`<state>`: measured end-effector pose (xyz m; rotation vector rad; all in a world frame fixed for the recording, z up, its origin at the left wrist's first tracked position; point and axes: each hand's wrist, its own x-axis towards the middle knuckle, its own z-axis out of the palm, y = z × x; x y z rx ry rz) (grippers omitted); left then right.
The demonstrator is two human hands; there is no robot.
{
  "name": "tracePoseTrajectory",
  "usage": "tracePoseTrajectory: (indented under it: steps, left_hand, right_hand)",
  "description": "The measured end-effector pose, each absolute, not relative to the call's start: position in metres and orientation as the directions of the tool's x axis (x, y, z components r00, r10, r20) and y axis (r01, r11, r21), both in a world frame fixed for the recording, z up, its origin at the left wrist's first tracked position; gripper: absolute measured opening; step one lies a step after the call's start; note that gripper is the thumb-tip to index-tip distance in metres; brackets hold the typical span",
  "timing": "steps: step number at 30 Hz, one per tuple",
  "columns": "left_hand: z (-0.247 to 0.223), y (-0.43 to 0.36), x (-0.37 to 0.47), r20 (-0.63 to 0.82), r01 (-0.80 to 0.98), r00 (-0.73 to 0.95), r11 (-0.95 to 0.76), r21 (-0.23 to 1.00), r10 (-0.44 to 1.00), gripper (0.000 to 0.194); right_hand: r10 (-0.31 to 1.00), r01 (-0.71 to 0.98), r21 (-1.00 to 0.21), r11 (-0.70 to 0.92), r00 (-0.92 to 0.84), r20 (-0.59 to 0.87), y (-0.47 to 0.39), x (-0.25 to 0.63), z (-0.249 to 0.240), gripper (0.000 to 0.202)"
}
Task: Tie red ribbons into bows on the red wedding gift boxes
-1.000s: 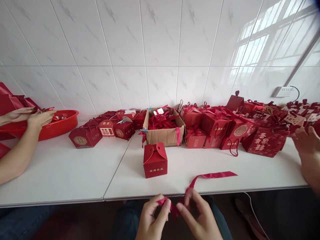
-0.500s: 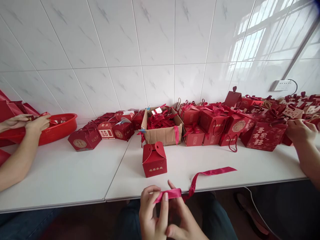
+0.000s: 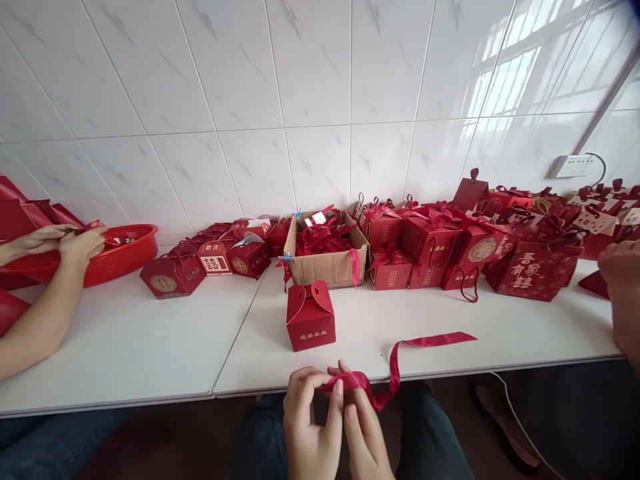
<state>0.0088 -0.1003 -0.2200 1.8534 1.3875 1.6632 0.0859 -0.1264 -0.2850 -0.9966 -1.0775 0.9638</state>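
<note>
A dark pink satin ribbon (image 3: 393,373) runs from my fingers over the table edge, and its pointed tail lies on the white top. My left hand (image 3: 311,420) pinches it between thumb and fingers. Close beside, my right hand (image 3: 364,423) is also closed on the ribbon, its fingertips near the left thumb. Both hands are just in front of the table edge, above my lap. Beyond them stands a small red gift box (image 3: 311,319) with gold characters, its curved top flaps folded up, each with a hole. Neither hand touches the box.
A cardboard box (image 3: 327,270) of red ribbons stands behind the gift box. Red boxes (image 3: 385,268) are stacked on its right, more on its left. A co-worker's hands (image 3: 83,243) work over a red basin (image 3: 145,248); another person's hand (image 3: 623,280) is at far right.
My right fingers have curled in toward the left hand, and the ribbon between my hands now bunches instead of lying flat. The hand at far right has shifted right, away from the boxes.
</note>
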Motion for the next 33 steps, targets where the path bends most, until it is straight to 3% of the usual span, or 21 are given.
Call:
tracePoseTrajectory:
  steps: [5, 16, 22, 27, 33]
  left_hand:
    - [-0.217, -0.101, 0.009, 0.581, 0.441, -0.103, -0.486, 0.754, 0.808, 0.009]
    - [-0.213, -0.106, 0.001, 0.375, 0.284, 0.160, -0.407, 0.868, 0.913, 0.014]
    - [-0.206, -0.107, -0.002, 0.398, 0.183, 0.272, -0.453, 0.873, 0.876, 0.012]
    - [-0.201, -0.111, -0.001, 0.373, 0.158, 0.254, -0.418, 0.894, 0.893, 0.012]
    - [-0.202, -0.115, -0.003, 0.296, 0.236, 0.330, -0.382, 0.894, 0.896, 0.019]
  right_hand:
    - [0.918, -0.032, -0.946, 0.322, 0.254, 0.304, -0.120, 0.102, -0.283, 0.037]
    - [0.931, -0.292, -0.895, 0.337, 0.243, 0.272, -0.119, 0.109, -0.263, 0.011]
    - [0.985, -0.661, -0.730, 0.172, 0.117, 0.126, -0.118, 0.117, -0.263, 0.013]
    - [0.993, -0.681, -0.723, 0.119, 0.087, 0.081, -0.119, 0.114, -0.262, 0.023]
    - [0.983, -0.699, -0.713, -0.053, -0.163, 0.086, -0.116, 0.118, -0.255, 0.035]
